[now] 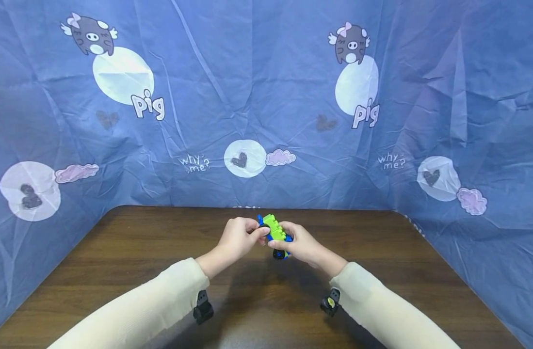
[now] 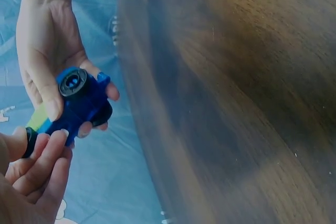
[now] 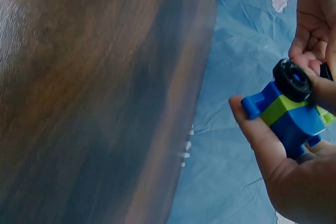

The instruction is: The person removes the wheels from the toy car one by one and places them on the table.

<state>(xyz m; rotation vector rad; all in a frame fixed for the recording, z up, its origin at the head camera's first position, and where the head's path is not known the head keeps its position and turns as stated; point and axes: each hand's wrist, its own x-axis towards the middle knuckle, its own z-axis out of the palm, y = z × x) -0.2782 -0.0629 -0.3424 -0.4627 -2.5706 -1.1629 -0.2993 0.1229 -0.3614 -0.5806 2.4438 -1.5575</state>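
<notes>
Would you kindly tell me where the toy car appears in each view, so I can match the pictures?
Head: toy car below centre, slightly right, in the left hand and right hand.
Left wrist: toy car at left, about mid-height.
Right wrist: toy car at right, about mid-height.
Shared landmark: the wooden table meeting the blue cloth.

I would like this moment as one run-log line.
left hand: grips toy vehicle | right hand: grips toy vehicle | toy vehicle: blue-green, black wheels, held above brown table
</notes>
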